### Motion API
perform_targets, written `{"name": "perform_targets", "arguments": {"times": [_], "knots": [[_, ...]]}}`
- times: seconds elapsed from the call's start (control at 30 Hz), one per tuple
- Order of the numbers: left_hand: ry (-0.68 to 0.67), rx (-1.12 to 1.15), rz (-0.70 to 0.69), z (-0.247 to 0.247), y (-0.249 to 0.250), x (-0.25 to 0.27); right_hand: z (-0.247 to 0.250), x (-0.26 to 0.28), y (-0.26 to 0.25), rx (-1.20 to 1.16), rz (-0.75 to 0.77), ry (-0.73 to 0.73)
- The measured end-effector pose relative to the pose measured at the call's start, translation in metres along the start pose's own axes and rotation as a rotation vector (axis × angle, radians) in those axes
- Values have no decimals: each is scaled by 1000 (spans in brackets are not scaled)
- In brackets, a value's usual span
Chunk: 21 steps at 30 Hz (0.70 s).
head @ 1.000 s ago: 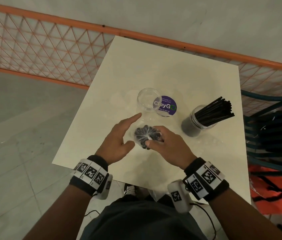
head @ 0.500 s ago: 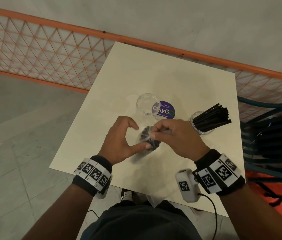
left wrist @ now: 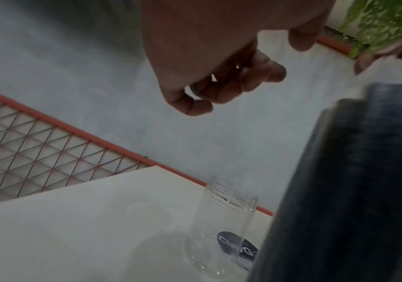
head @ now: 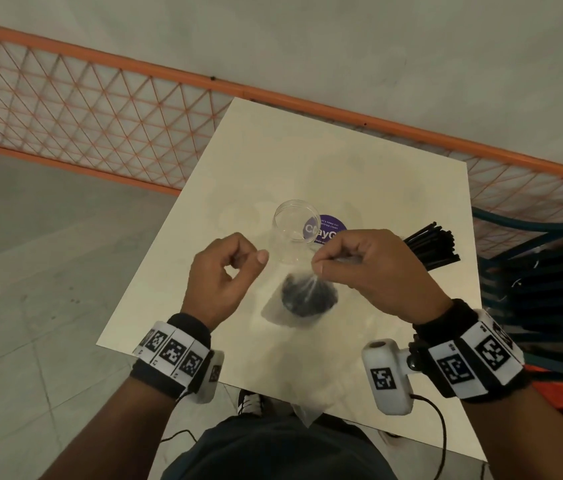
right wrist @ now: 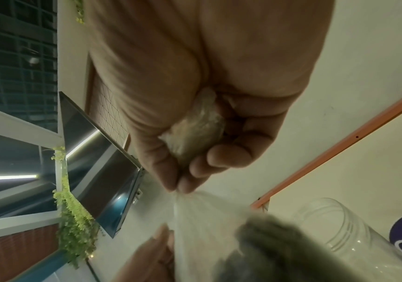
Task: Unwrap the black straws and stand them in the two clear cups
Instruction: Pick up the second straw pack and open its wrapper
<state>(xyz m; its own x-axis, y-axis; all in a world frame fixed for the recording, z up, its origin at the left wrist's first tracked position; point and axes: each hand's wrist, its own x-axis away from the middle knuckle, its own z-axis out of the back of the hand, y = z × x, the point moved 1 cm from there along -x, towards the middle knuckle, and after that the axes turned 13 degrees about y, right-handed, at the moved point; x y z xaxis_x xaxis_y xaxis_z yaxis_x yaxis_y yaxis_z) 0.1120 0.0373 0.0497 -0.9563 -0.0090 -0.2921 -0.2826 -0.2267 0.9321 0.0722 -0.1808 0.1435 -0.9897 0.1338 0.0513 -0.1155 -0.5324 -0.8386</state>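
Fencing (head: pixel 76 109) of orange mesh runs behind the pale bench (head: pixel 307 150). Right hand (head: pixel 373 271) pinches the clear wrap (head: pixel 311 282) bunched over a dark straw bundle (head: pixel 307 296), which stands on end between both hands. Left hand (head: pixel 219 275) is curled, holding nothing that I can see. An empty clear cup (head: pixel 295 223) stands just beyond, beside a purple sticker (head: pixel 328 225). Loose straws (head: pixel 432 245) poke out behind the right hand, their cup hidden.
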Motion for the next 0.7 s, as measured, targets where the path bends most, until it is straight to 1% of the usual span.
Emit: {"name": "perform_targets", "arguments": {"times": [0.03,0.1,0.17,0.23,0.3,0.37,0.43,0.5,0.57,0.7], "knots": [[-30,9,-5,0,0,-2,0,1,-1,8,2,-21],[-153,3,-10,-3,3,-4,0,2,-4,4,-3,-38],[-300,12,-46,-8,6,-5,1,1,-6,-7,0,-33],[-384,9,-77,-17,9,-2,3,0,-8,-8,13,-20],[-386,-10,-59,-26,9,2,5,-2,-9,-37,25,6],[-341,-47,-45,-34,5,5,6,-5,-8,-64,32,31],[-312,-59,-33,-38,0,7,5,-9,-5,-55,43,39],[-313,-58,-1,-40,-5,8,3,-11,0,-38,41,59],[-322,-58,7,-39,-6,9,0,-13,3,-48,20,95],[-393,4,58,-38,-9,15,-6,-14,3,-205,-30,105]]}}
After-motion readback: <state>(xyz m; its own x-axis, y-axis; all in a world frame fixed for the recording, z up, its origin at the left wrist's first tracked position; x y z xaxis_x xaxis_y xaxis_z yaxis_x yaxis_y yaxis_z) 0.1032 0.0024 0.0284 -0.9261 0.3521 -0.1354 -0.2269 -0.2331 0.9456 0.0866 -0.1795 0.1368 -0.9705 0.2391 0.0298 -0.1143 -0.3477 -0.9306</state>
